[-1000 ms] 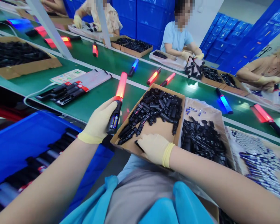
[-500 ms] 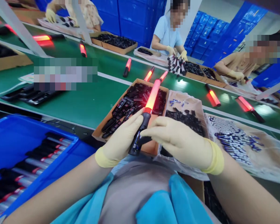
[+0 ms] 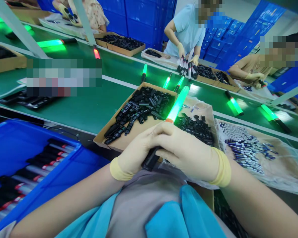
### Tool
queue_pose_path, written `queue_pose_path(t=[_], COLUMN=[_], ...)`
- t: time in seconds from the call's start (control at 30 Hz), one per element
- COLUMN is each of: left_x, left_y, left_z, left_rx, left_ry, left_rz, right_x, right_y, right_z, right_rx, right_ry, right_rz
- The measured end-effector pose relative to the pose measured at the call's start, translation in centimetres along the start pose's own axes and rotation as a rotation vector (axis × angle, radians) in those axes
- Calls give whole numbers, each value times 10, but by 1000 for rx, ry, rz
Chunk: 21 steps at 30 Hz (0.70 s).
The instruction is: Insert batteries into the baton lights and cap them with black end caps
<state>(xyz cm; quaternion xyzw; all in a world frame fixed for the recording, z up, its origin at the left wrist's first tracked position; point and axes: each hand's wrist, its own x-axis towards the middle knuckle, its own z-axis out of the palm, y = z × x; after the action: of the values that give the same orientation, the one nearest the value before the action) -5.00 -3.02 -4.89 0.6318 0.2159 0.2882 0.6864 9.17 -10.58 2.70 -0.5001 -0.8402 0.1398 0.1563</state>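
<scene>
Looking down through the head view, I have both gloved hands closed around one light baton (image 3: 179, 101), which sits in front of the wearer's torso, its lit end out over the trays. The left hand (image 3: 136, 150) wraps the handle from the left; the right hand (image 3: 188, 152) lies over it from the right, its fingers (image 3: 165, 129) bent across the top, so both sets of fingers grip the same grip section.

The long axis runs on a slant: the black butt end pokes out below the fingers, toward the wearer, and the glowing tip points away from them, forward and to the right. I cannot tell how steeply it tilts.

Above the fingers the tube shines bright green, whitest near its base, where an orange-red collar shows just beyond the knuckles. The handle is plain black where I can see it; the middle is hidden by the gloves.

Just ahead and left of the fingers is a cardboard tray (image 3: 136, 134) of small black parts (image 3: 151, 100). Ahead and right, beyond the right fingers, lie more black pieces (image 3: 200, 130), and farther right a tray of batteries (image 3: 244, 148). Well left of the fingers stands a blue crate (image 3: 91, 163) of batons.
</scene>
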Motion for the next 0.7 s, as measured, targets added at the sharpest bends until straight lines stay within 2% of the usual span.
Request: queue_pose_path(t=[0.13, 0.2, 0.33, 0.43, 0.47, 0.53, 0.6, 0.63, 0.7], left_x=[1, 1, -2, 0, 1, 6, 14, 18, 24], left_y=[4, 6, 10, 10, 10, 10, 13, 15, 20], left_z=[0, -2, -6, -12, -15, -21, -28, -32, -40], left_rx=[68, 52, -261, -413, -442, -525, -650, -687, -690], left_ry=[50, 74, 17, 3, 40, 127, 146, 136, 114], left_rz=[67, 58, -133, -214, -223, -263, -346, -374, -364], right_x=[2, 2, 1, 0, 1, 9, 22, 30, 47], right_y=[-1, 0, 5, 4, 4, 3, 6, 9, 21], right_z=[8, 15, 28, 34, 37, 44, 53, 57, 60], right_rx=[-72, -69, 17, -12, -50, -182, -347, -415, -464], right_ry=[147, 215, 399, 553, 535, 402, 267, 249, 309], right_rz=[167, 226, 270, 161, 81, -70, -153, -170, -186])
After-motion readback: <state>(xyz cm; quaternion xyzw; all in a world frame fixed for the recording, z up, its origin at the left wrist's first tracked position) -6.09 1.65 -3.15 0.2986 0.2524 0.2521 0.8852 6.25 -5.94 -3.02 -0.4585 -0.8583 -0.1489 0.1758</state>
